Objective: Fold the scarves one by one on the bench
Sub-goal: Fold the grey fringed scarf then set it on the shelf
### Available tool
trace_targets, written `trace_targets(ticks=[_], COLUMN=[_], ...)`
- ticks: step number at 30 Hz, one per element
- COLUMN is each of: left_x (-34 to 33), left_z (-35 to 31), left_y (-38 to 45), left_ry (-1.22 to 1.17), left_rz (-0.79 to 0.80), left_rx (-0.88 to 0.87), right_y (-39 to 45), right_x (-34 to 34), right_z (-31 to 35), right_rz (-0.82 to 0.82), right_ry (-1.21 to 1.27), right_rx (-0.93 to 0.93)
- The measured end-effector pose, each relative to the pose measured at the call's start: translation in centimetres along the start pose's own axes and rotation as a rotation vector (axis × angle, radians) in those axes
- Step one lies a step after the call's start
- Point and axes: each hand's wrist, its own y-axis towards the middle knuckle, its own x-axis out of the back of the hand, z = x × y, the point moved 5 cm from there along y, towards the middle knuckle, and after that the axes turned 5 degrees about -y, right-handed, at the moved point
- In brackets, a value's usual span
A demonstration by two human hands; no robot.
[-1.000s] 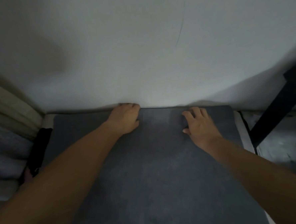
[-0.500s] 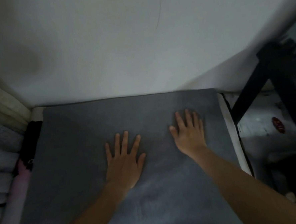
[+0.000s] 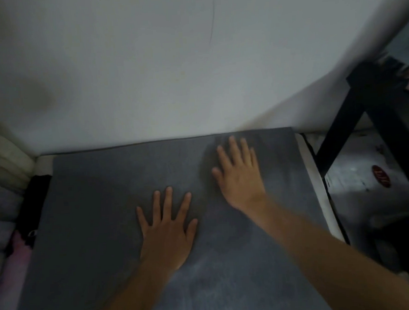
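Wall (image 3: 146,74), pale and bare, closes the far side; against its foot lies the bench (image 3: 313,172), seen only as a light strip along the right edge. Grey scarf (image 3: 94,209) is spread flat over nearly the whole bench top, its far edge along the wall, its long axis apparently running from the wall toward the person, directly beneath both hands. The surface is smooth, matte dark grey, unwrinkled, lighter at right. A stack of folded cloth (image 3: 1,215) sits just beside it at left; a black frame (image 3: 364,126) stands at right. Right hand (image 3: 240,174), fingers straight, lies flat nearer the far right corner; left hand (image 3: 166,231), fingers spread, presses flat near the middle. Neither grips. Judged: the right hand is nearer the far edge for a next fold
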Motion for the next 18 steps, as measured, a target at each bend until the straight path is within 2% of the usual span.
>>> trace_targets(ticks=[3, 6, 8, 10, 12, 13, 16, 18], left_x=[0.2, 0.2, 0.8, 2.3, 4.2, 4.4, 3.8, 3.0], left_z=[0.0, 0.3, 0.6, 2.3, 6.8, 9.9, 18.8, 22.3], left_y=[0.3, 1.0, 1.5, 0.5, -3.1, -5.9, -15.2, -19.1], left_ry=[-0.034, -0.079, -0.128, -0.226, -0.341, -0.350, -0.286, -0.295], left_rz=[0.031, 0.174, 0.279, 0.184, -0.046, -0.113, -0.167, -0.085], left_rx=[0.001, 0.024, 0.027, 0.081, 0.301, 0.424, 0.770, 0.965], right_y=[-2.9, 2.3, 3.0, -0.8, -8.2, -12.3, -22.9, -26.5], right_x=[-1.4, -0.9, 1.3, 2.9, 2.5, 1.9, 0.3, 0.0], right_z=[-0.3, -3.9, -4.7, -4.7, -6.0, -7.2, -10.6, -11.8], right_rz=[0.134, 0.165, 0.074, -0.112, -0.170, -0.158, -0.056, 0.006], right_ry=[0.020, 0.046, 0.150, 0.199, 0.155, 0.105, -0.012, -0.007], right_rx=[0.019, -0.145, -0.214, -0.196, -0.286, -0.369, -0.632, -0.755])
